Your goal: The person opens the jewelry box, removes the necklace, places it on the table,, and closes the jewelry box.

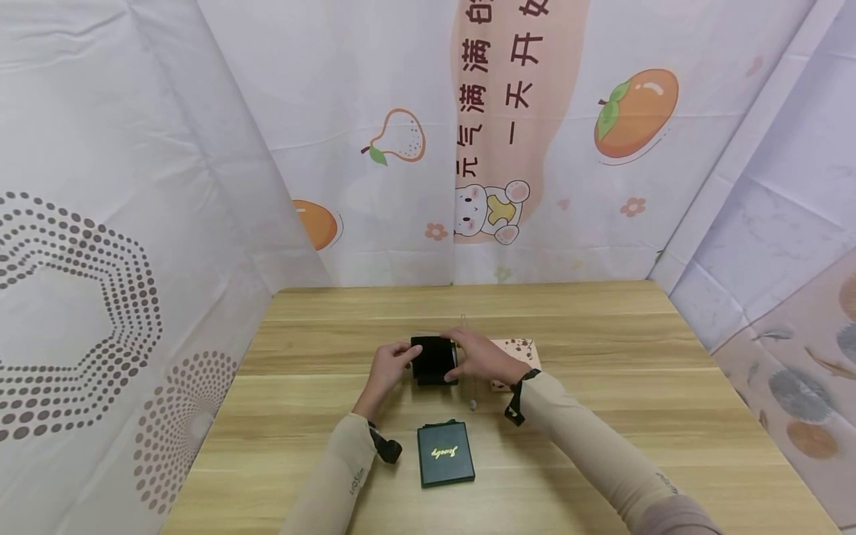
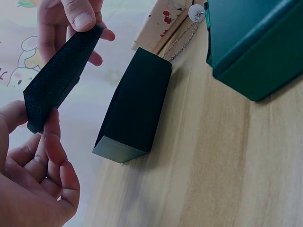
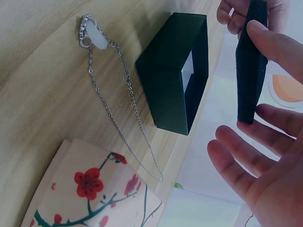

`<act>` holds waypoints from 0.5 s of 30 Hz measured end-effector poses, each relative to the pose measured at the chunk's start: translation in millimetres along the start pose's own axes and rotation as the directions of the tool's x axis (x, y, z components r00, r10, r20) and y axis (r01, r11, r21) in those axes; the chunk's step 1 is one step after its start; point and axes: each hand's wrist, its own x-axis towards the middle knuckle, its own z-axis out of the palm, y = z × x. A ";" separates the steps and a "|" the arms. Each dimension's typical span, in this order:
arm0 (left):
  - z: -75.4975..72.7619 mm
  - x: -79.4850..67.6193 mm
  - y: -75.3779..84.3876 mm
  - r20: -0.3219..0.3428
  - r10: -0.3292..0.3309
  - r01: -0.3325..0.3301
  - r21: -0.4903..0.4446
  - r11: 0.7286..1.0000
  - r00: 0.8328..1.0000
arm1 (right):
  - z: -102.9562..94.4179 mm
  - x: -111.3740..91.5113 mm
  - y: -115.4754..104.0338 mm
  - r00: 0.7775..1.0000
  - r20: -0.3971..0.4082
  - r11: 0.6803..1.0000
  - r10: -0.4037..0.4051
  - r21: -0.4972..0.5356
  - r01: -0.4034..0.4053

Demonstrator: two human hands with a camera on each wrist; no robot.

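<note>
A thin black fabric-covered pad (image 1: 433, 357) is held between both hands above an open-topped dark green box (image 3: 163, 90). My left hand (image 1: 388, 369) pinches one edge between thumb and fingers, its other fingers curled loosely. Along the opposite edge, my right hand (image 1: 484, 358) grips the pad with thumb and fingertips. The left wrist view shows the pad (image 2: 61, 75) tilted and apart from the box (image 2: 142, 101). Beside the box lies a silver chain necklace (image 3: 98, 97) with a whitish pendant (image 3: 96, 35).
A dark green box lid (image 1: 446, 455) with gold lettering and a ribbon bow lies nearer the person. A pale box with red blossoms (image 1: 524, 351) sits to the right, partly behind the right hand. Patterned cloths hang behind the wooden table (image 1: 321, 327) and at its sides.
</note>
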 end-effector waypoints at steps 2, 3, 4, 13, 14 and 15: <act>0.1 -0.3 -0.2 0.002 0.006 -0.006 0.008 1.000 1.000 | 0.2 -0.5 -0.5 1.000 0.002 1.000 0.001 0.002 -0.001; 0.0 -0.4 -0.3 0.002 0.000 0.000 0.004 1.000 1.000 | 0.2 -0.8 -0.7 1.000 0.002 1.000 0.001 -0.001 -0.001; 0.0 -0.3 -0.4 0.003 -0.001 0.001 0.005 1.000 1.000 | 0.2 -0.9 -0.9 1.000 0.001 1.000 0.002 -0.005 -0.002; 0.3 0.5 -1.0 0.005 -0.005 0.005 0.003 1.000 1.000 | -3.4 -2.4 -4.1 1.000 0.002 1.000 0.012 -0.007 -0.012; 0.4 0.7 -1.2 0.003 -0.004 0.004 0.002 1.000 1.000 | -3.5 -2.2 -4.0 1.000 0.001 1.000 0.010 -0.006 -0.010; 0.5 0.9 -1.6 0.001 -0.002 0.002 0.003 1.000 1.000 | -3.5 -1.9 -3.8 1.000 0.002 1.000 0.010 -0.007 -0.010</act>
